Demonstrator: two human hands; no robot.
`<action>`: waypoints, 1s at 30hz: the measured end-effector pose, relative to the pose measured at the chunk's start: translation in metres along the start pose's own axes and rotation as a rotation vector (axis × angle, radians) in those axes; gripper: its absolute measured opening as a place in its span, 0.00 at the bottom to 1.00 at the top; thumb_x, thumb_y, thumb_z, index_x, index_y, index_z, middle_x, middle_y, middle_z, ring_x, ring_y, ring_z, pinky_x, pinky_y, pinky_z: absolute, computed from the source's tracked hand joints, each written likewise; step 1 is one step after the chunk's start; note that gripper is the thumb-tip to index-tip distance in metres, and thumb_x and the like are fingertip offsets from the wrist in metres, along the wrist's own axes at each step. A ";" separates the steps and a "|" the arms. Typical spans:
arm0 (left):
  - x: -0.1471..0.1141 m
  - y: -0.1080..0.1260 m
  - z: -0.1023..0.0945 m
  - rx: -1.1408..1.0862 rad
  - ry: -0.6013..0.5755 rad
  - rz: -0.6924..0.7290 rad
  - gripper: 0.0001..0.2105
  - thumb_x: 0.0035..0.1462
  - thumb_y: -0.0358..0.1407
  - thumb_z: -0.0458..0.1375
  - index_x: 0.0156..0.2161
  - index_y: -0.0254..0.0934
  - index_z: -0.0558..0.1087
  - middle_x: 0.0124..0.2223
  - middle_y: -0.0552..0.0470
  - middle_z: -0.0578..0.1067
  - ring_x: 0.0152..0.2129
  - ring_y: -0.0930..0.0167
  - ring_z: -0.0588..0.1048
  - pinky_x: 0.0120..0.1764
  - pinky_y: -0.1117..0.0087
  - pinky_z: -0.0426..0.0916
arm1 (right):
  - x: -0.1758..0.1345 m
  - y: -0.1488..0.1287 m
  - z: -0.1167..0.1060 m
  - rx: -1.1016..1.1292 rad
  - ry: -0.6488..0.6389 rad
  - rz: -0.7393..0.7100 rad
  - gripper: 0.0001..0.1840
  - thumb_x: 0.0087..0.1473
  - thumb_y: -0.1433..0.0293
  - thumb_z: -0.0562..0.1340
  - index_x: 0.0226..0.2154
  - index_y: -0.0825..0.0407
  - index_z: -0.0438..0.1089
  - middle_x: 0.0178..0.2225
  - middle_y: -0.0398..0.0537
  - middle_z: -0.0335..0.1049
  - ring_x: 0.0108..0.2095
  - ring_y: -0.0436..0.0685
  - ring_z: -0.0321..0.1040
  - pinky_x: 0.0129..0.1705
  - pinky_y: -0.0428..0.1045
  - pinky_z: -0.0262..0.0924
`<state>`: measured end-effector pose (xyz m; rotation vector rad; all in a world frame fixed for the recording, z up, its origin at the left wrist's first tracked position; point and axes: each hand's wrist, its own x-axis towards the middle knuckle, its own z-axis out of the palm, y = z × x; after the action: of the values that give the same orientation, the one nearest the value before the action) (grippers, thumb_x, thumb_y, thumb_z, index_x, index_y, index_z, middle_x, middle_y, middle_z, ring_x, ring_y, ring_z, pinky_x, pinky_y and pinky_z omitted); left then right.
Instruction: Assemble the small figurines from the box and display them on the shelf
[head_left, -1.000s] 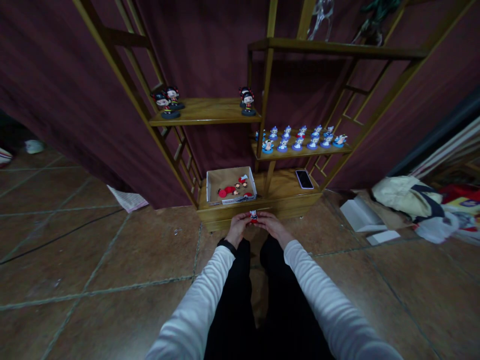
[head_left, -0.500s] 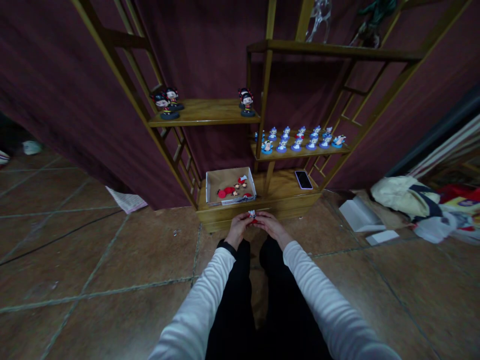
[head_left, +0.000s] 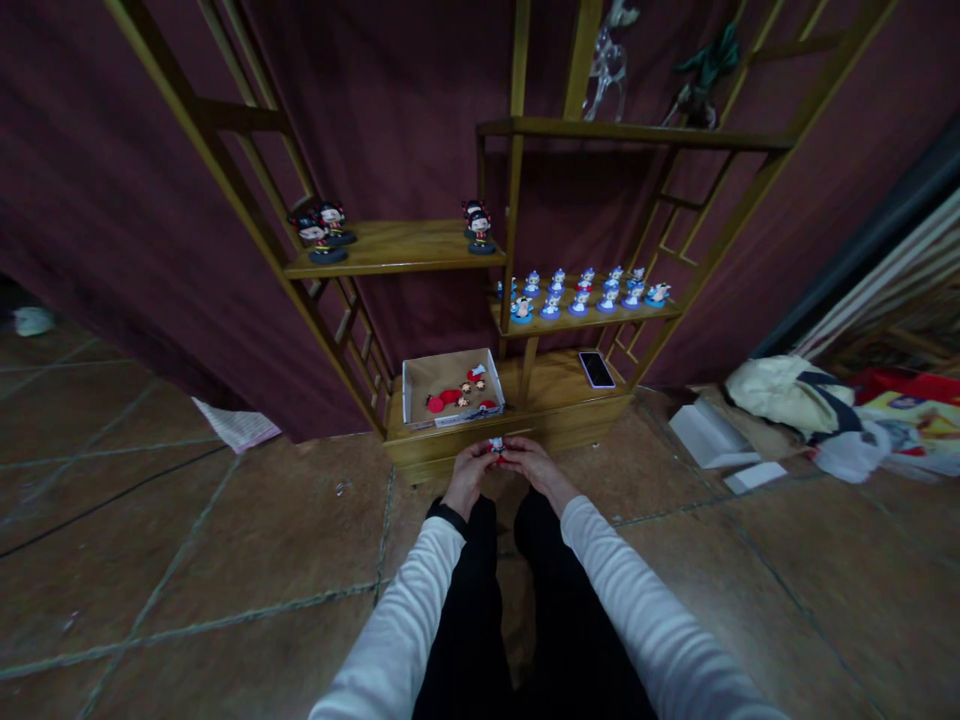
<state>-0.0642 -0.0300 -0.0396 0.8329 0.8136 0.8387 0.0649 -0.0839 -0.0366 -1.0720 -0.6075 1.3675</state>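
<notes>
Between my left hand [head_left: 470, 474] and my right hand [head_left: 535, 464] is a small figurine [head_left: 496, 447] with a white top and a red base. The fingers of both hands are closed around its sides, just in front of the shelf unit's lowest level. Close beyond them is an open cardboard box [head_left: 410, 395], holding several red figurine parts [head_left: 448, 398] and small heads. Higher up on the right, several blue and white figurines [head_left: 580, 302] stand in two rows. Dark-haired figurines [head_left: 480, 232] stand at both ends of the left shelf [head_left: 405, 245].
A phone [head_left: 597, 370] lies on the lowest level, right of the box. The top shelf [head_left: 652, 130] bears a clear glass animal [head_left: 609, 65] and a dark green ornament [head_left: 705, 75]. White boxes [head_left: 712, 435] and bags [head_left: 787, 395] lie on the floor at right, paper [head_left: 236, 425] at left.
The camera view has tilted and shifted, so the shelves appear lower and slightly further left. Both hands still hold the figurine in much the same place.
</notes>
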 end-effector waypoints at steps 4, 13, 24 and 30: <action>-0.001 0.001 0.002 0.002 0.000 0.005 0.16 0.33 0.29 0.67 0.34 0.32 0.75 0.32 0.49 0.77 0.25 0.74 0.73 0.30 0.74 0.64 | -0.002 -0.001 0.003 0.025 -0.002 -0.017 0.17 0.33 0.69 0.71 0.31 0.52 0.73 0.35 0.47 0.74 0.35 0.54 0.71 0.45 0.54 0.64; -0.001 0.000 0.002 0.021 -0.001 0.009 0.15 0.32 0.30 0.67 0.32 0.31 0.76 0.30 0.48 0.77 0.24 0.74 0.72 0.29 0.73 0.63 | -0.007 -0.005 0.005 0.034 -0.029 0.006 0.16 0.35 0.67 0.70 0.31 0.52 0.73 0.37 0.48 0.75 0.35 0.55 0.72 0.47 0.55 0.63; -0.006 0.006 0.007 -0.015 0.001 -0.001 0.15 0.35 0.29 0.66 0.33 0.32 0.76 0.32 0.48 0.77 0.26 0.74 0.73 0.31 0.74 0.65 | -0.003 -0.001 0.001 0.034 -0.021 0.011 0.15 0.35 0.67 0.71 0.30 0.52 0.74 0.34 0.47 0.75 0.35 0.55 0.72 0.46 0.55 0.63; -0.008 0.006 0.006 -0.040 0.013 -0.022 0.11 0.37 0.32 0.66 0.31 0.31 0.76 0.29 0.47 0.77 0.24 0.73 0.73 0.30 0.72 0.66 | -0.001 0.001 -0.002 0.041 -0.021 0.016 0.14 0.36 0.67 0.70 0.31 0.52 0.74 0.35 0.47 0.75 0.36 0.55 0.72 0.45 0.53 0.64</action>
<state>-0.0646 -0.0358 -0.0296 0.7825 0.8139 0.8397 0.0665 -0.0857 -0.0379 -1.0328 -0.5848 1.4003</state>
